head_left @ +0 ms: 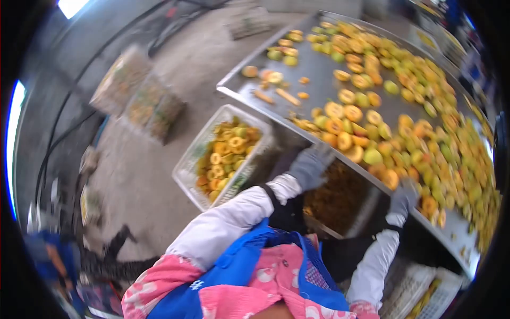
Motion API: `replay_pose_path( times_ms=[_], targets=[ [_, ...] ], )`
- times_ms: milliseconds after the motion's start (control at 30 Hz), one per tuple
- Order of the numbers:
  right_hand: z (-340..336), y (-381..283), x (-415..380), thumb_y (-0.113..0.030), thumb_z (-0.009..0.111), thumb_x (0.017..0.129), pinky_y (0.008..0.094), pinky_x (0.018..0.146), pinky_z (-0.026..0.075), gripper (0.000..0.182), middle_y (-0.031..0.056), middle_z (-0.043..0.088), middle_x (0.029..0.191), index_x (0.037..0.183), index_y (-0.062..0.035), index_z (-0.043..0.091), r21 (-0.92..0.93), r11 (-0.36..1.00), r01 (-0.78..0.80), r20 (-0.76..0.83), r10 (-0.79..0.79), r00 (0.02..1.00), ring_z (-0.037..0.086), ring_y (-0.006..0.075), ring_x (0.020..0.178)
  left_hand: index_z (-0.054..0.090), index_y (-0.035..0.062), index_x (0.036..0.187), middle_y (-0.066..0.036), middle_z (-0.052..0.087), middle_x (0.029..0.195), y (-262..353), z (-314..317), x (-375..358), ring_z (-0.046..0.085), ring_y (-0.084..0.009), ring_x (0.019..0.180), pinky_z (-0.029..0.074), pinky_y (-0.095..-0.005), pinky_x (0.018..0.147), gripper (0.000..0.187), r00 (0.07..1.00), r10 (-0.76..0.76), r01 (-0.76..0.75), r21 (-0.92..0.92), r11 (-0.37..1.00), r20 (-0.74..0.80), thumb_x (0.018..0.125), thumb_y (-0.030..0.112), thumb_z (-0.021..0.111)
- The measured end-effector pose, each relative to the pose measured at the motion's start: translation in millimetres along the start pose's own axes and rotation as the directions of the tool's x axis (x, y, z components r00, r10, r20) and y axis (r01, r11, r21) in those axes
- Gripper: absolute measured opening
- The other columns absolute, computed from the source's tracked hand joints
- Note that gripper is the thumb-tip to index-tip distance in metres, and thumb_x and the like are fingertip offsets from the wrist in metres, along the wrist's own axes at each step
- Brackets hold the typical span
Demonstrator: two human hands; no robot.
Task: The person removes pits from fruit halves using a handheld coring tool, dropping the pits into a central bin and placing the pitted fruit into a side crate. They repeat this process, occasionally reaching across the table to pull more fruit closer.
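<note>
The left hand in a grey work glove rests on the near edge of the long stainless-steel desk, touching the heap of halved yellow-orange and green fruit; its fingers look loosely curled, though blur hides whether they pinch a piece. The right hand, gloved alike, sits at the same edge toward four o'clock, fingers too smeared to tell. Fruit crowds the rim, so I judge that a careless sweep could tip halves onto the concrete floor instead of the white slatted plastic crate, at nine o'clock of the left hand. The desk's long axis runs from eleven o'clock to five; most halves lie cut-face up.
</note>
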State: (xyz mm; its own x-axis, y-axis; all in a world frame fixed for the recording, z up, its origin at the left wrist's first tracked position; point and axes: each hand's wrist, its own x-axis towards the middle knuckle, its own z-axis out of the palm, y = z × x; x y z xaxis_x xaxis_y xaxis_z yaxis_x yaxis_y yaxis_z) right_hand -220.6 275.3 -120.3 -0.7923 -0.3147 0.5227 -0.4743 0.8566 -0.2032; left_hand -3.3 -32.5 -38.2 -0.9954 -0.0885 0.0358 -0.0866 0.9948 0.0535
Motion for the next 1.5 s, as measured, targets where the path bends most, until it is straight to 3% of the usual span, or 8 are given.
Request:
replay_pose_path(
  times_ms=[267, 533, 700, 833, 1167, 1300, 1400, 1500],
  targets=[
    [-51, -60, 12, -0.027, 0.067, 0.085, 0.0444, 0.081, 0.050, 0.024, 0.0175, 0.066, 0.098, 0.095, -0.0052, 0.062, 0.161, 0.974, -0.159, 0.117, 0.142, 0.983, 0.061, 0.0370, 0.096, 0.069, 0.0123, 0.094, -0.014, 0.068, 0.089, -23, -29, 56, 0.064, -0.0341, 0.092, 0.051, -0.0439, 0.080, 0.024, 0.989, -0.121, 0.087, -0.328, 0.941, -0.083, 0.083, 0.033, 0.063],
    [-47, -78, -3, -0.029, 0.067, 0.082, 0.0457, 0.080, 0.052, 0.025, 0.0079, 0.062, 0.114, 0.099, -0.0120, 0.060, 0.056, 0.963, -0.265, -0.052, 0.268, 0.962, 0.060, 0.0325, 0.103, 0.069, 0.0141, 0.102, -0.015, 0.068, 0.096, -52, -4, 150, 0.064, -0.0350, 0.093, 0.051, -0.0432, 0.080, 0.026, 0.947, -0.256, 0.142, -0.457, 0.878, -0.196, 0.088, 0.033, 0.060],
    [-46, -85, 2, -0.029, 0.068, 0.082, 0.0429, 0.076, 0.053, 0.023, 0.0059, 0.063, 0.111, 0.096, -0.0123, 0.059, -0.012, 0.947, -0.321, -0.054, 0.320, 0.946, 0.062, 0.0312, 0.098, 0.066, 0.0118, 0.110, -0.017, 0.067, 0.102, -32, 9, 214, 0.063, -0.0375, 0.096, 0.049, -0.0462, 0.082, 0.036, 0.910, 0.127, -0.324, -0.483, 0.813, -0.396, 0.087, 0.038, 0.060],
    [-48, -87, 2, -0.031, 0.062, 0.086, 0.0417, 0.068, 0.052, 0.019, 0.0060, 0.064, 0.102, 0.094, -0.0134, 0.060, -0.183, 0.942, -0.281, -0.109, 0.265, 0.958, 0.062, 0.0280, 0.086, 0.064, 0.0094, 0.111, -0.018, 0.067, 0.105, 4, 23, 254, 0.063, -0.0377, 0.098, 0.049, -0.0456, 0.084, 0.042, 0.962, 0.272, -0.270, -0.276, 0.922, -0.031, 0.083, 0.041, 0.064],
    [-33, -87, -1, -0.024, 0.065, 0.078, 0.0403, 0.068, 0.051, 0.026, 0.0070, 0.059, 0.104, 0.100, -0.0102, 0.060, -0.034, 0.928, -0.372, -0.189, 0.360, 0.914, 0.060, 0.0263, 0.093, 0.057, 0.0077, 0.115, -0.021, 0.063, 0.110, -24, 78, 286, 0.060, -0.0396, 0.104, 0.048, -0.0433, 0.088, 0.045, 0.936, 0.343, -0.344, -0.401, 0.849, -0.079, 0.073, 0.019, 0.071],
    [-36, -91, -1, -0.023, 0.066, 0.078, 0.0391, 0.068, 0.051, 0.025, 0.0061, 0.058, 0.104, 0.098, -0.0099, 0.060, -0.063, 0.929, -0.366, -0.202, 0.347, 0.916, 0.060, 0.0252, 0.092, 0.053, 0.0017, 0.116, -0.018, 0.063, 0.107, -58, 124, 288, 0.062, -0.0321, 0.100, 0.048, -0.0396, 0.086, 0.048, 0.978, 0.193, -0.206, -0.403, 0.892, -0.073, 0.077, 0.019, 0.075],
    [-34, -92, -1, -0.022, 0.065, 0.079, 0.0386, 0.069, 0.051, 0.022, 0.0063, 0.057, 0.102, 0.096, -0.0096, 0.059, -0.045, 0.922, -0.385, -0.201, 0.369, 0.907, 0.060, 0.0255, 0.092, 0.052, -0.0004, 0.113, -0.013, 0.061, 0.103, -69, 124, 283, 0.060, -0.0238, 0.095, 0.047, -0.0338, 0.086, 0.043, 0.920, 0.330, -0.390, -0.551, 0.738, -0.210, 0.080, 0.015, 0.075],
    [-38, -94, -1, -0.027, 0.064, 0.081, 0.0403, 0.071, 0.050, 0.024, 0.0080, 0.058, 0.101, 0.095, -0.0077, 0.061, -0.031, 0.915, -0.403, -0.180, 0.392, 0.902, 0.059, 0.0272, 0.093, 0.051, 0.0007, 0.112, -0.009, 0.057, 0.104, -52, 78, 244, 0.055, -0.0179, 0.095, 0.045, -0.0289, 0.087, 0.035, 0.934, 0.357, -0.239, -0.732, 0.639, 0.007, 0.084, 0.010, 0.071]
  ],
)
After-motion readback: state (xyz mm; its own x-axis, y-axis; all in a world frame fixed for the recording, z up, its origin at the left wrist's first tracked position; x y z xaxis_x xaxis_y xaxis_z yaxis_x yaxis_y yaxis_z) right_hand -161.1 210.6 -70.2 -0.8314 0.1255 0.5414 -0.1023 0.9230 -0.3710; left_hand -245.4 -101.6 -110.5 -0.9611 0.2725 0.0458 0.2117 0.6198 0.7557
